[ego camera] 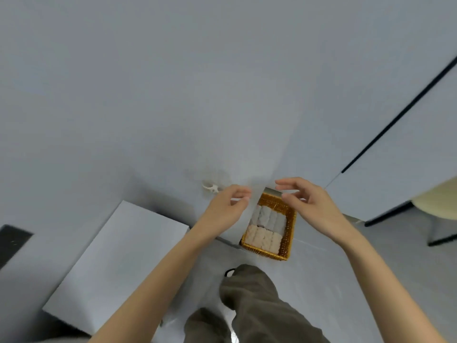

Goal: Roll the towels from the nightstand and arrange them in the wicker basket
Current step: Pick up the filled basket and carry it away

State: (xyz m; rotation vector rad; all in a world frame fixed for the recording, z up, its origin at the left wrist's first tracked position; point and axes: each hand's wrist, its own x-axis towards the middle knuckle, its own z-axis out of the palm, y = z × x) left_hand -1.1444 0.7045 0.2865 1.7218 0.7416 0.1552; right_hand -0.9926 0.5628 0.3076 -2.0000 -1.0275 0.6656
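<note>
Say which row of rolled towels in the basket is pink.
The near row of the basket, closest to the camera; the far row is white.

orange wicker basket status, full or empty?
Full, or nearly: the orange rectangular wicker basket holds two rows, white rolled towels behind, pinkish rolled towels in front.

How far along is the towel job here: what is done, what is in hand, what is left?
Done: the wicker basket holds a pale grey row of rolled towels behind a cream row. In hand: nothing; the left hand and right hand hover above the basket, fingers relaxed. Left: seemingly little; no loose towel shows on the white nightstand.
</note>
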